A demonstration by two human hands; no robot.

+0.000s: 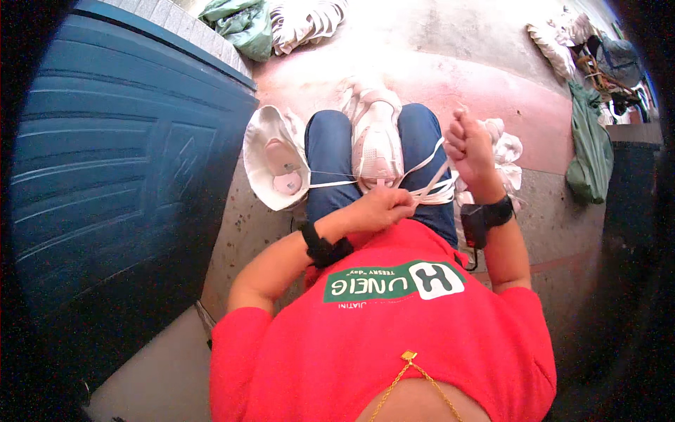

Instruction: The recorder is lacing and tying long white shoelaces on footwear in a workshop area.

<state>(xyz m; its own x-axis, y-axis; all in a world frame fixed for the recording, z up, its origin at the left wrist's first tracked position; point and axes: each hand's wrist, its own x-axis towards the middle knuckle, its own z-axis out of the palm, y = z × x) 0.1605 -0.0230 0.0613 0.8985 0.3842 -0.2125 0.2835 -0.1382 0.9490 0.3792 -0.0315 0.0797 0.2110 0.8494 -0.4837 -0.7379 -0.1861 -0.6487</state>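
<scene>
A white and pale pink shoe [377,144] is wedged between my knees. My left hand [380,209] lies against its near end, palm down, with the fingers pinched where a white lace [434,184] starts. That lace rises to my right hand [470,144], which is lifted over my right knee and closed like a fist. More flat white laces [439,193] lie looped across my right thigh. A white strand and a thin thread cross my left thigh from the shoe toward an open white bag [257,151]. Pink insole-shaped pieces [283,158] lie inside the bag.
A dark blue panelled door [119,148] stands close on my left. Beside my right leg sit white bundled pieces [508,149]. Further right is a green sack [589,144] beside a heap of items. Another green sack [246,32] and a white ribbed bundle [306,24] lie ahead.
</scene>
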